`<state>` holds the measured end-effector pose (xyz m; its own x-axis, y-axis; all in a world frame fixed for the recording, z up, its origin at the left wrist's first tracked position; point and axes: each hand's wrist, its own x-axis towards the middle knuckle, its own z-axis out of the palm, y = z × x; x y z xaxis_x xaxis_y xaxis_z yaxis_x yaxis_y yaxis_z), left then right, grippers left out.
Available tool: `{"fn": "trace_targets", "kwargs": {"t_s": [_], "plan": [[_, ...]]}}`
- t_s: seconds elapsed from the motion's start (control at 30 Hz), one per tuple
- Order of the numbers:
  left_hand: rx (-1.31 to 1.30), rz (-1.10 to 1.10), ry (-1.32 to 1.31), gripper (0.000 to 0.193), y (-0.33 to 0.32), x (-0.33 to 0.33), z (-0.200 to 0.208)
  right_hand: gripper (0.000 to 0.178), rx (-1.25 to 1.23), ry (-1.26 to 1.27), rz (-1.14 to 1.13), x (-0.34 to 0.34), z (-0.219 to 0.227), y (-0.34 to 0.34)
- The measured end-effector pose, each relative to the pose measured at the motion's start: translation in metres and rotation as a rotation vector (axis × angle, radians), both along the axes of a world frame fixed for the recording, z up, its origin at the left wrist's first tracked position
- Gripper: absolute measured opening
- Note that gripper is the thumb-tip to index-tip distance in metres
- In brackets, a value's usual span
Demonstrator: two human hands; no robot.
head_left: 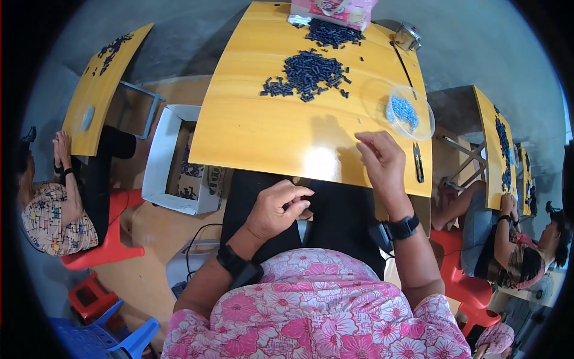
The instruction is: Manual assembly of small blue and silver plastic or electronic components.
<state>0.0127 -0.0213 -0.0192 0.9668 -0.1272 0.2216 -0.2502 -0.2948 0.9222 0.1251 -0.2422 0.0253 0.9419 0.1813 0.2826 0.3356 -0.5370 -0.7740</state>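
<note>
My left hand (276, 210) is over my lap, just off the table's near edge. Its fingers are curled in, with thumb and forefinger close together; whatever they may hold is hidden. My right hand (382, 160) hovers above the near right part of the yellow table (257, 134), fingers bent toward the thumb. Nothing I can name shows in its pinch. Close by stands a clear round tub (426, 128) with small light-blue pieces (403, 112) in it. Black-handled snips (418, 161) lie to its near side. Farther back is a loose pile of short dark tubular pieces (311, 73).
A second dark pile (335, 33) lies before a pink-and-white bag (353, 12). A metal canister (408, 37) and a thin dark rod (403, 66) are at the right edge. An open white box (156, 158) stands left. People sit at tables on both sides.
</note>
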Motion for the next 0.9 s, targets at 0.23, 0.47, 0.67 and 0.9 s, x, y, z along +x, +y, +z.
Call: {"fn": "trace_targets", "kwargs": {"t_s": [0.23,0.47,0.67,0.9], "plan": [[-0.013,0.021,0.029,0.019,0.006,0.002,0.000,0.017,-0.160,-0.130,0.132,0.068,-0.017,0.061],[-0.030,0.023,0.070,0.019,0.009,0.004,-0.001,0.018,-0.262,-0.095,0.106,0.087,-0.019,0.087],[-0.067,0.011,0.040,0.020,0.006,0.006,-0.008,0.021,-0.334,-0.238,0.163,0.092,-0.014,0.089],[-0.088,0.016,0.091,0.020,0.008,0.005,-0.005,0.019,-0.228,0.022,-0.166,0.102,-0.020,0.092]]}}
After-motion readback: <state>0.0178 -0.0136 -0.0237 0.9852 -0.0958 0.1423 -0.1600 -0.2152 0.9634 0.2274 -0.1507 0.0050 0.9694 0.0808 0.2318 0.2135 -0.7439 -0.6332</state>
